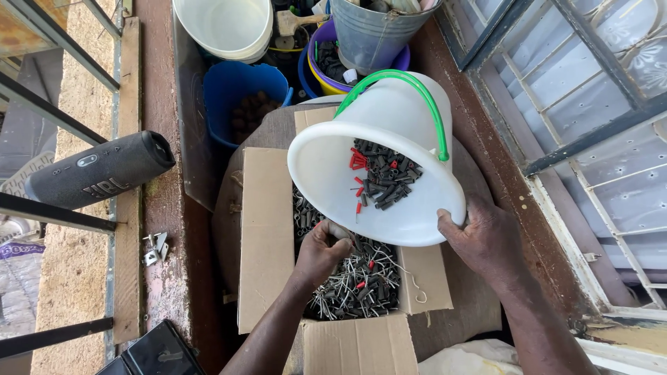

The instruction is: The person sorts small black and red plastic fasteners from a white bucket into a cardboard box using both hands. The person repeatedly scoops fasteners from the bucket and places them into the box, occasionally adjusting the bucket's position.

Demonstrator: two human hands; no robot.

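Two hands are seen: the white bucket [389,167] is gripped at its rim by the right hand [486,239], tilted above the left hand [321,251], whose fingers are closed on small metal pieces [358,285] in the cardboard box [267,236]; a blue bucket [240,94] is set beyond.

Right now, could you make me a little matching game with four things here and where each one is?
Things:
1. white bucket
2. cardboard box
3. blue bucket
4. black cylinder speaker

Places:
A. lying on the ledge at far left
B. tilted over the box, right hand on its rim
C. behind the box, holding dark pieces
D. under the left hand, full of small parts

Pairs: 1-B, 2-D, 3-C, 4-A
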